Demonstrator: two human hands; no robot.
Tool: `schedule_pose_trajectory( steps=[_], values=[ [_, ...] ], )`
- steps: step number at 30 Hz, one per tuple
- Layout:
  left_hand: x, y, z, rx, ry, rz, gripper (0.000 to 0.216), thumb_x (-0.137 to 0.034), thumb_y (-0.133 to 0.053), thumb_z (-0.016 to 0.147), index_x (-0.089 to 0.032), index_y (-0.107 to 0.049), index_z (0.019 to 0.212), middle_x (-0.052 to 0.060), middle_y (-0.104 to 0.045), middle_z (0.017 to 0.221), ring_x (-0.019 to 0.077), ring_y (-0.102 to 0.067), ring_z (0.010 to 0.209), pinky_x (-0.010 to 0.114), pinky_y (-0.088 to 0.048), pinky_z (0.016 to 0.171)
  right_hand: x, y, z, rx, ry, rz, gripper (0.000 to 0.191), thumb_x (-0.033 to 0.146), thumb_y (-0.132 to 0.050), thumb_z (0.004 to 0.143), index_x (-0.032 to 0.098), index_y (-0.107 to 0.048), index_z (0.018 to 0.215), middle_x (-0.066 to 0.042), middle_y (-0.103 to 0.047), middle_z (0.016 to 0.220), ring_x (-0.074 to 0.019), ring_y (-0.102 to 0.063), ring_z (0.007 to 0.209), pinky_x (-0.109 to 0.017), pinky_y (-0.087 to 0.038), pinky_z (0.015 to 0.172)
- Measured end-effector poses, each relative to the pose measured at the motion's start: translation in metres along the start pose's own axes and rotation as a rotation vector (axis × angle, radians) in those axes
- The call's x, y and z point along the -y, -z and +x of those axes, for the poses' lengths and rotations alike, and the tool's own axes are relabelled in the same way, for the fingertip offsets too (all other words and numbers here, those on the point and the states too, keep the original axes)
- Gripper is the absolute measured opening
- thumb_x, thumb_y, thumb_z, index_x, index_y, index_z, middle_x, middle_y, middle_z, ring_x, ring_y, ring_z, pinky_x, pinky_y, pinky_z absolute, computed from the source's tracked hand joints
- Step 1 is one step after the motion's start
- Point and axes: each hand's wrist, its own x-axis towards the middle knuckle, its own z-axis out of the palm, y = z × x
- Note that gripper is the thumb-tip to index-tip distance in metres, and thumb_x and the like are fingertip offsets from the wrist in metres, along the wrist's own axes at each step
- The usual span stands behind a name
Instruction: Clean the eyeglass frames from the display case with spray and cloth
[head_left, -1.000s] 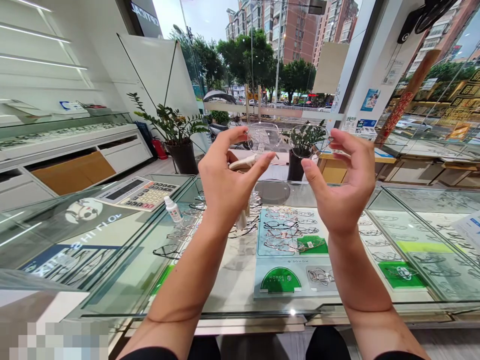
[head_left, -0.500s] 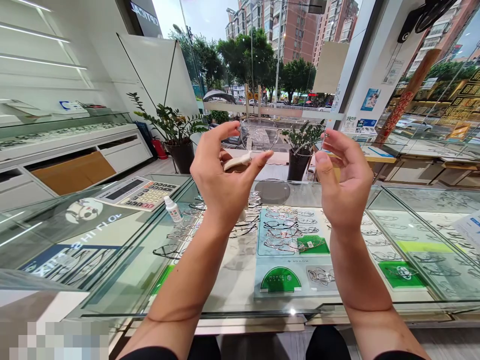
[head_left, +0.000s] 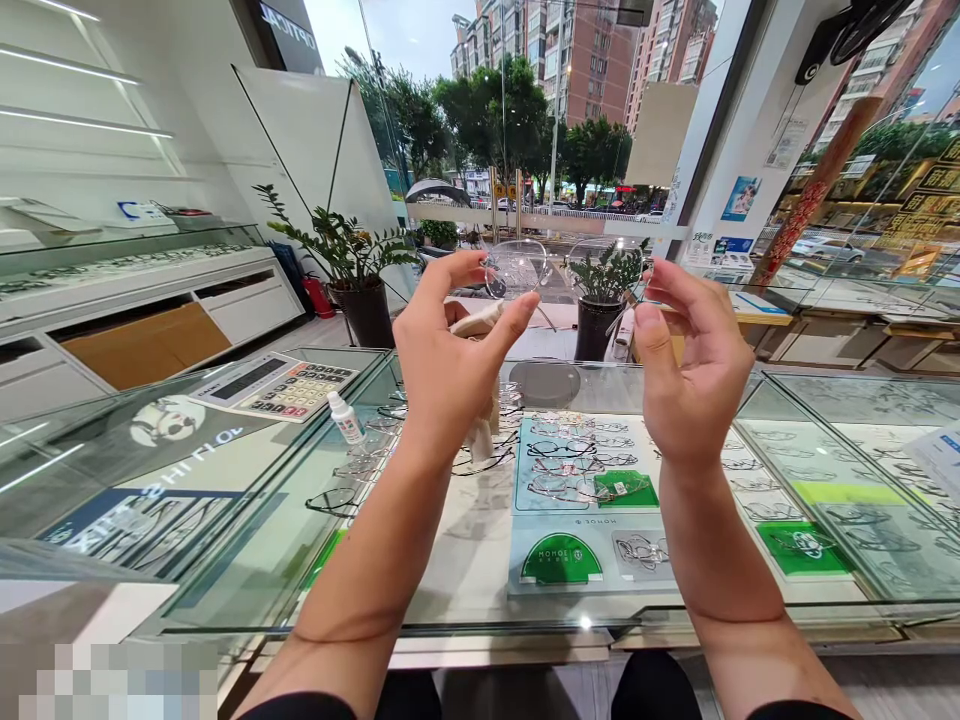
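Held up at chest height before the window is a pair of clear, thin-rimmed eyeglasses [head_left: 517, 270], both lenses facing the street. My left hand [head_left: 454, 350] pinches the left end of the frame between thumb and fingers. That same hand also has a pale cloth [head_left: 480, 320] tucked in its palm, with an end hanging below the wrist. At the other end, my right hand [head_left: 697, 370] grips the right side near the hinge with thumb and fingertips. The temples are see-through and only partly visible.
Below lies a glass display counter [head_left: 465, 600] with several rows of eyeglass frames [head_left: 566, 465] inside. A large calculator [head_left: 277, 385] and a small white bottle [head_left: 346, 418] rest on its left part. Beyond it stand potted plants [head_left: 360, 310] and the window.
The eyeglasses have turned slightly, so both lenses and a temple now show more clearly. My left hand has shifted a little to the right; my right hand has barely moved.
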Motion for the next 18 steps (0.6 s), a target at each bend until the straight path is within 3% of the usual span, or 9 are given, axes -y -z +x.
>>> schedule_pose_trajectory(
  steps=[6, 13, 18],
  values=[
    [-0.002, -0.002, 0.002, -0.075, -0.119, 0.100, 0.047, -0.037, -0.101, 0.074, -0.034, -0.078, 0.115, 0.006, -0.078, 0.123, 0.0272, -0.072, 0.122, 0.031, -0.055, 0.061, 0.003, 0.000, 0.001, -0.019, -0.003, -0.002, 0.035, 0.041, -0.064, 0.107, 0.034, -0.075, 0.139, -0.008, -0.074, 0.136, -0.0315, -0.070, 0.129, -0.059, -0.062, 0.108],
    [0.008, 0.001, -0.001, -0.083, -0.193, 0.121, 0.067, -0.040, -0.103, 0.072, -0.038, -0.072, 0.132, 0.006, -0.070, 0.142, 0.0320, -0.059, 0.142, 0.035, -0.054, 0.063, -0.008, -0.003, 0.002, -0.010, -0.131, 0.077, 0.032, 0.048, -0.069, 0.105, 0.033, -0.079, 0.132, -0.007, -0.078, 0.133, -0.0304, -0.072, 0.130, -0.057, -0.063, 0.110],
    [0.010, 0.002, -0.004, -0.131, -0.281, 0.211, 0.067, -0.045, -0.100, 0.076, -0.033, -0.070, 0.135, 0.007, -0.072, 0.138, 0.0349, -0.058, 0.140, 0.037, -0.053, 0.064, -0.011, -0.002, 0.002, -0.015, -0.236, 0.172, 0.036, 0.055, -0.071, 0.104, 0.032, -0.080, 0.130, -0.007, -0.080, 0.131, -0.0309, -0.073, 0.131, -0.057, -0.063, 0.111]
  ],
)
